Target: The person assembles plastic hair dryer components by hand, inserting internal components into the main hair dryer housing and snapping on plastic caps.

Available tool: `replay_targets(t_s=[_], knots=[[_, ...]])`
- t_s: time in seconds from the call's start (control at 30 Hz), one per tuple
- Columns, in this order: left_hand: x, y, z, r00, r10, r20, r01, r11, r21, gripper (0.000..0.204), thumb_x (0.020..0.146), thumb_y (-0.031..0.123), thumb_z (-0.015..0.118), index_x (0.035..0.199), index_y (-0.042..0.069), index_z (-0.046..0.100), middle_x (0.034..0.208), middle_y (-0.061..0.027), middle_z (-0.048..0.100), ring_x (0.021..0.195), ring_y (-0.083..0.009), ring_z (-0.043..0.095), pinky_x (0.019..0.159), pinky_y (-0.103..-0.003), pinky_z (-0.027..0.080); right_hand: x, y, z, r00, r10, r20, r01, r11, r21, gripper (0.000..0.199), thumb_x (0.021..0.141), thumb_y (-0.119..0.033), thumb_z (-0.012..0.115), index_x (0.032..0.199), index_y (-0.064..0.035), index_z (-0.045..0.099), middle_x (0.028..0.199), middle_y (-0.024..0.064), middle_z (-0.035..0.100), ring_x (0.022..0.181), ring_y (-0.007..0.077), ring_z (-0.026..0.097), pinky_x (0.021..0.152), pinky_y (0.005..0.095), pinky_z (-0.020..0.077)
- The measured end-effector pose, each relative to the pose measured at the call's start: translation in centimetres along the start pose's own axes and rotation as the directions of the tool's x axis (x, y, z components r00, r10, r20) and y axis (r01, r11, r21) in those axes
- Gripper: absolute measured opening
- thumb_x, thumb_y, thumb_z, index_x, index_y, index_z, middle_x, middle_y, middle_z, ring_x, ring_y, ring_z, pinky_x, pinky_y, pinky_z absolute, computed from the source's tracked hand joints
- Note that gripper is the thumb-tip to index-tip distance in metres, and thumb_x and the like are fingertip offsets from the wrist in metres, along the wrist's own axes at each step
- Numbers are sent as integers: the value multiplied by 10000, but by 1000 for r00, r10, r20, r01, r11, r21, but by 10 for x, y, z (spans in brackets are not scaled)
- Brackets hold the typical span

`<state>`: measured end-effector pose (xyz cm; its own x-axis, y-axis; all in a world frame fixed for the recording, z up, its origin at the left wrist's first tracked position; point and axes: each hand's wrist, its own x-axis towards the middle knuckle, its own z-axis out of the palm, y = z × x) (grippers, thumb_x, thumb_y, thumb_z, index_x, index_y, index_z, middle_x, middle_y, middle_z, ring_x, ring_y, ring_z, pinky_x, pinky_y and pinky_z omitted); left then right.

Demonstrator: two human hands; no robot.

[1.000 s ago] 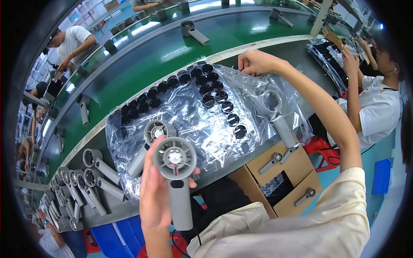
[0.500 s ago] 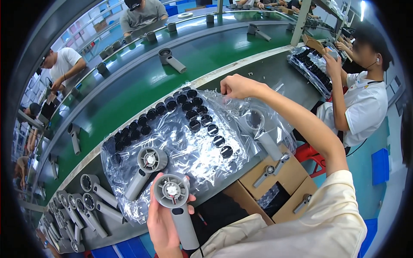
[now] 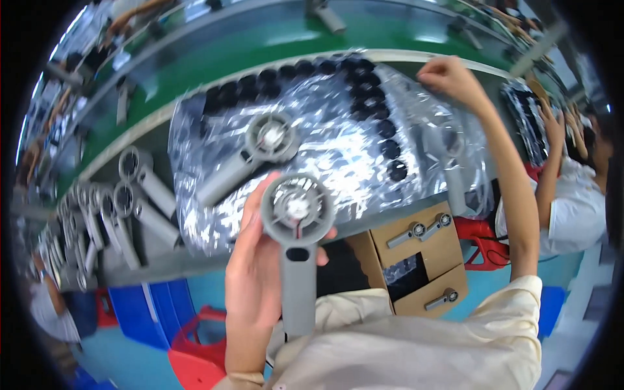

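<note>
My left hand (image 3: 249, 276) is wrapped round a grey handheld fan (image 3: 299, 289), its round head up and its handle pointing toward me. White and red parts show inside the ring. My right hand (image 3: 450, 78) is stretched out to the far right, over the edge of the clear plastic sheet (image 3: 325, 149). Its fingers are pinched together; whatever they hold is hidden or too small to name. A second grey fan (image 3: 227, 174) lies on the sheet beyond my left hand. Black round caps (image 3: 389, 148) stand in rows along the sheet's far and right sides.
Several grey fan bodies (image 3: 156, 193) crowd the bench at left. Another fan body (image 3: 455, 185) lies under clear plastic at right. A cardboard box (image 3: 429, 250) with fan pictures stands near the bench edge. Beyond runs a green conveyor (image 3: 260, 49). A co-worker (image 3: 575, 201) sits at right.
My view has swung, so the bench sits higher in the picture. The right hand has lifted a little from the small clear bits, fingers still pinched. My left hand keeps the fan.
</note>
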<state>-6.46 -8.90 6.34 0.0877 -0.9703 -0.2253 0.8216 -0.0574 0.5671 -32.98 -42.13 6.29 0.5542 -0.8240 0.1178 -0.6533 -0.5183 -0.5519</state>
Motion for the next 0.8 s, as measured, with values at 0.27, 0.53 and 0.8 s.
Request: replay_targets(t_s=[0.27, 0.53, 0.8], knots=[[-16, 3, -4, 983, 140, -121, -127, 986, 109, 513, 939, 321, 328, 1385, 83, 246, 1200, -217, 472, 903, -348, 583, 603, -354, 520, -43, -119, 10, 982, -156, -107, 184, 918, 352, 152, 810, -60, 597, 932, 23, 636, 843, 60, 590, 721, 110, 546, 703, 221, 433], [-31, -2, -7, 975, 220, -32, -216, 972, 97, 507, 940, 316, 353, 1380, 85, 253, 1236, -155, 466, 1056, -272, 526, 796, -368, 482, -123, -278, 63, 846, -498, 188, 435, 850, 297, 202, 572, 106, 618, 765, 55, 641, 808, 142, 586, 636, 167, 559, 541, 237, 438], [-52, 2, -54, 829, 508, 235, -441, 851, -286, 534, 932, 263, 406, 1382, 33, 235, 1324, -112, 393, 1203, -218, 405, 1002, -346, 316, -116, -312, 111, 757, -631, 170, 601, 774, 199, 326, 470, 102, 660, 783, 17, 628, 672, 98, 561, 609, 161, 564, 457, 223, 384]])
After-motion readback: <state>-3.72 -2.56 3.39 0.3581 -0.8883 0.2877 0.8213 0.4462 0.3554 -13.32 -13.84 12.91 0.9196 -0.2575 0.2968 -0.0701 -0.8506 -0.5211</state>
